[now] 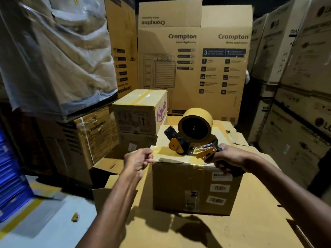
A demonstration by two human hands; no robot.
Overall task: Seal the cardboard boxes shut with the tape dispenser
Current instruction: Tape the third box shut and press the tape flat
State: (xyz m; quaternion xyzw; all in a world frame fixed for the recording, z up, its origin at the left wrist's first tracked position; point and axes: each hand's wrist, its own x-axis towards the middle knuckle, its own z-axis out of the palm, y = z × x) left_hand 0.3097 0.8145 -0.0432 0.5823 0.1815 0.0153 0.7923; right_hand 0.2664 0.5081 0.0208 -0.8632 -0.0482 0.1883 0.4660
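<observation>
Tall Crompton cartons (193, 68) are stacked at the back, LG boxes (290, 51) at R, a plastic-wrapped load (57, 51) at L. A flattened cardboard sheet (241, 226) is spread in front. The cardboard box (179, 185) w/ barcode labels is set toward the sheet's far edge. A taped Happilo box (139, 111) is seen beyond, to the L. The tape dispenser (188, 144), loaded w/ a yellow-brown tape roll (197, 112), is pressed on the box top at its near edge. Its handle is gripped by the right hand (225, 158), fingers wrapped round. A tape strip (164, 152) is laid along that edge; its end is pinched by the left hand (138, 161) at the near-L corner.
</observation>
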